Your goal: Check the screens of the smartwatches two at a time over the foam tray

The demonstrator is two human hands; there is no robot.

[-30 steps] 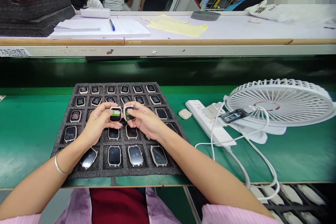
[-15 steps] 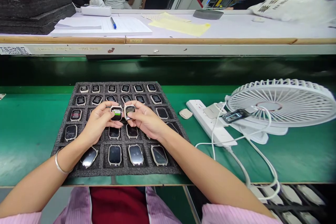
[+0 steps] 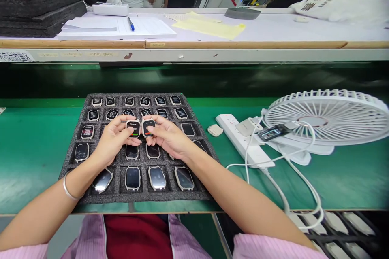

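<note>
My left hand (image 3: 117, 135) grips a smartwatch case (image 3: 133, 128) by its edges, thumb on the lit screen, which shows small text and a green strip. In my right hand (image 3: 167, 135) is a second smartwatch case (image 3: 148, 127), its dark screen lit with text and a red-orange patch by my thumb. The two watches are side by side, screens facing me, above a dark grey foam tray (image 3: 118, 198). Several strapless smartwatches sit in the tray's pockets; those in the far rows show lit text, while the near ones, such as one watch (image 3: 133, 178), look dark. My hands hide some middle pockets.
Right of the tray lie a white power strip (image 3: 243, 141), a small pale charger (image 3: 215, 130), cables and a white fan (image 3: 326, 117). A shelf (image 3: 194, 54) crosses behind, bearing papers, a blue pen (image 3: 131, 24) and stacked foam (image 3: 39, 12). More watches lie at lower right.
Both held watches' screens have changed: the left now shows a dark page with a green strip, the right a red-orange patch. The right watch is turned more squarely towards me. My hands have barely moved.
</note>
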